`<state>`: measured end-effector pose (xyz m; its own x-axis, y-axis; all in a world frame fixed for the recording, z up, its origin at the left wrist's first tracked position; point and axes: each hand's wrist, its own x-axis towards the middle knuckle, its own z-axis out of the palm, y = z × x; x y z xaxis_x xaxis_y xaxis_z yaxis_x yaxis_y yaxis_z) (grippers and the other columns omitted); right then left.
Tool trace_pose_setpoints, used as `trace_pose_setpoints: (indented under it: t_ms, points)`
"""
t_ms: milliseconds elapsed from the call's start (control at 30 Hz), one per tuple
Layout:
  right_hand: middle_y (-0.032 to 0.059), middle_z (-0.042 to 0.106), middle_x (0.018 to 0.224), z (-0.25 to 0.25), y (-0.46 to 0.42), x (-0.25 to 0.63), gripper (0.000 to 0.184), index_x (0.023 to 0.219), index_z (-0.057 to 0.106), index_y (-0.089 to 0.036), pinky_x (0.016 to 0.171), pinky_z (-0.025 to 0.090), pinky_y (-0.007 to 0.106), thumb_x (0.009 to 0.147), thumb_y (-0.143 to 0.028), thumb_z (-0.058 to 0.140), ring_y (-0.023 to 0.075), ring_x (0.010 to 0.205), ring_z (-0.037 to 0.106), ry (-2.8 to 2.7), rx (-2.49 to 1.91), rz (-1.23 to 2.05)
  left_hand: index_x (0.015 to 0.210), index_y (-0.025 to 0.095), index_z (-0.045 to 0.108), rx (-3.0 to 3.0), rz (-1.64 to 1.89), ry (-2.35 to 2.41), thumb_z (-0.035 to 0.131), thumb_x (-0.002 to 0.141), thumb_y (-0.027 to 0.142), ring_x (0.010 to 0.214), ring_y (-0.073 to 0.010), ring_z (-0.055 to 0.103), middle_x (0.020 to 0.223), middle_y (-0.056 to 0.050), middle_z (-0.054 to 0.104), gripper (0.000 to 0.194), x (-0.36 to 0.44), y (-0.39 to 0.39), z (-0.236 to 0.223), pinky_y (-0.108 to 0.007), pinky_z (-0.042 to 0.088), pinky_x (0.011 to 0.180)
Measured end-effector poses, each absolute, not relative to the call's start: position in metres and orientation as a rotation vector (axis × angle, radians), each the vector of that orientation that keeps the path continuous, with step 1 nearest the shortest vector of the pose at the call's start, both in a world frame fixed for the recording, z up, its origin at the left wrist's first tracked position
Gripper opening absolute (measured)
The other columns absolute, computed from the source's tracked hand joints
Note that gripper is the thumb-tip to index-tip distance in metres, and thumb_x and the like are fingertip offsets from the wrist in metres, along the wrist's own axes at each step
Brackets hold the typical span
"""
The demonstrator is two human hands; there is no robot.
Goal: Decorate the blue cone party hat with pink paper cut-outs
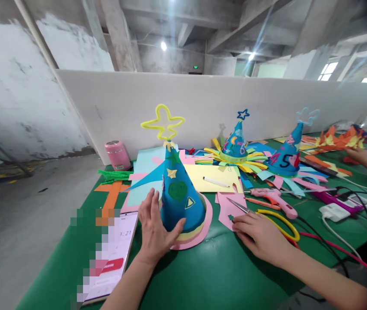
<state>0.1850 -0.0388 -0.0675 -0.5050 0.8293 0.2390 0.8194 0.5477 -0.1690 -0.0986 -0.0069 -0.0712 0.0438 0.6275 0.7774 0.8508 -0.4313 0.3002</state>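
A blue paper cone hat with a yellow pipe-cleaner star on top stands on a pink and yellow paper ring on the green table. My left hand rests against the hat's lower left side, fingers spread and thumb at its base. My right hand lies flat, fingers stretched out, on the table next to a pink paper scrap and yellow-handled scissors; its fingertips are near a small green cut-out piece. It grips nothing.
A phone lies at the front left. Two more decorated blue hats, coloured paper sheets, a pink glue gun, cables, a white power adapter and a pink cylinder fill the table. Another person's hands work at the far right.
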Motion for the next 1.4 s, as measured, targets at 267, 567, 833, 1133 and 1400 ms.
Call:
trace_pose_setpoints:
  t_ms: [267,567,833,1133,1400]
  points:
    - [0.0031,0.064,0.077,-0.042,-0.037,0.189,0.024,0.076,0.06,-0.021,0.068,0.04,0.03,0.085,-0.029,0.04,0.0166,0.071,0.057,-2.409,-1.374,0.275,0.131,0.014,0.029,-2.384,-1.092,-0.913,0.054,0.077,0.022,0.12,-0.0279,0.033,0.133,-0.014,0.034,0.06,-0.055,-0.047,-0.053,-0.049,0.016,0.101]
    - [0.0069,0.063,0.097,-0.032,0.087,0.195,0.022,0.098,0.057,-0.017,0.07,0.044,0.029,0.08,-0.026,0.047,0.0192,0.084,0.058,-2.289,-1.611,0.102,0.126,0.006,0.036,-3.142,-0.407,-1.014,0.023,0.086,0.05,0.124,-0.0293,0.027,0.133,-0.016,0.037,0.061,0.018,-0.03,-0.056,-0.042,0.019,0.103]
    - [0.0073,0.054,0.11,-0.055,0.147,0.163,0.026,0.109,0.051,-0.016,0.075,0.048,0.038,0.085,-0.027,0.047,0.0179,0.09,0.056,-2.484,-1.689,0.407,0.127,0.004,0.036,-3.235,-0.35,-1.187,0.021,0.085,0.053,0.124,-0.0337,0.025,0.135,-0.02,0.033,0.066,0.022,-0.022,-0.072,-0.047,0.022,0.101]
    - [-0.004,0.048,0.058,-0.036,0.128,0.185,0.02,0.069,0.053,-0.016,0.047,0.036,0.022,0.075,-0.035,0.052,0.0106,0.053,0.047,-2.05,-1.457,0.782,0.122,0.008,0.042,-3.186,-0.392,-1.174,0.028,0.085,0.049,0.12,-0.0326,0.033,0.129,-0.018,0.043,0.057,0.024,-0.021,-0.072,-0.049,0.026,0.098]
    - [-0.0058,0.045,0.057,-0.046,0.079,0.213,0.027,0.075,0.049,-0.018,0.042,0.033,0.02,0.073,-0.045,0.052,0.0071,0.044,0.041,-1.59,-1.329,1.186,0.091,0.011,0.06,-2.854,-0.326,-1.357,0.033,0.084,0.016,0.086,-0.0242,0.053,0.088,-0.011,0.06,0.028,0.033,0.003,-0.056,-0.039,0.04,0.081]
